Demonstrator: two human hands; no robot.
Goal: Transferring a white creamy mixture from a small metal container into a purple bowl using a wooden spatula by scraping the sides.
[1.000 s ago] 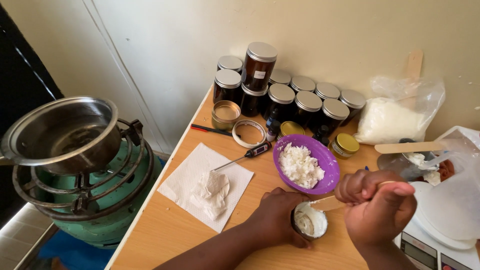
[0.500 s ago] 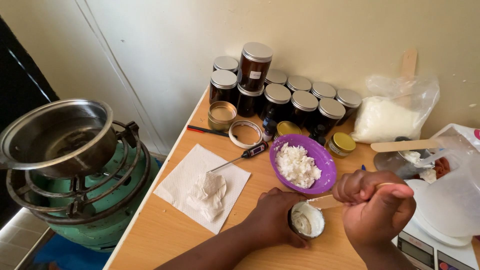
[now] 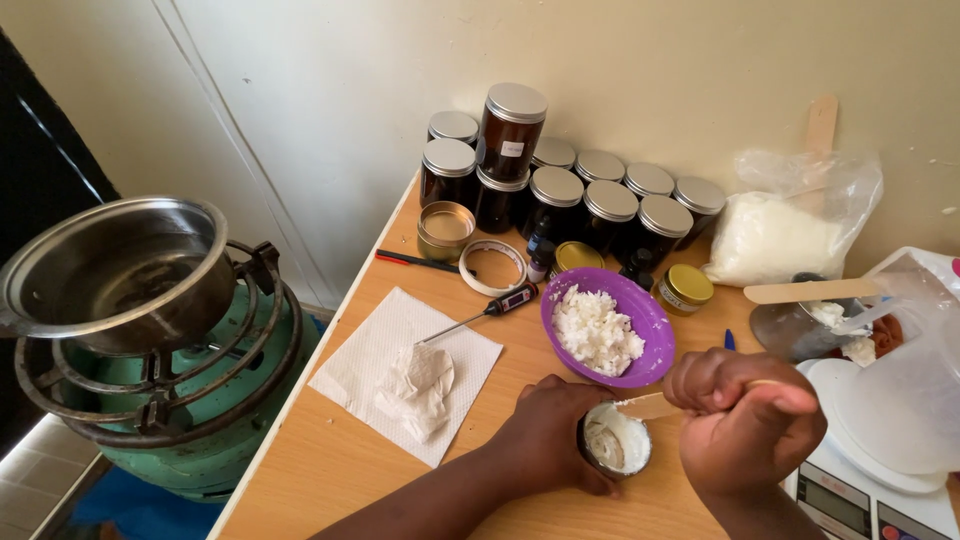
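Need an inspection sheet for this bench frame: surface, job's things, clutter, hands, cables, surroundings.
Surface: wooden table, crowded.
Job's things: small tin of white paste; wooden stick over it.
Clutter: purple bowl of white chunks, dark lidded jars, probe thermometer, crumpled tissue, plastic bag, scale.
Hands: left hand wraps the tin; right hand grips the stick.
Cables: nothing seen.
Surroundings: steel pot on green gas burner; pale wall.

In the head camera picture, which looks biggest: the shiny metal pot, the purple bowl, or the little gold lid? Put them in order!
Biggest to smallest, as they look:
1. Metal pot on the green burner, though it may sit nearer the camera than the table things.
2. Purple bowl of white chunks.
3. Gold lid, plainly the smallest.
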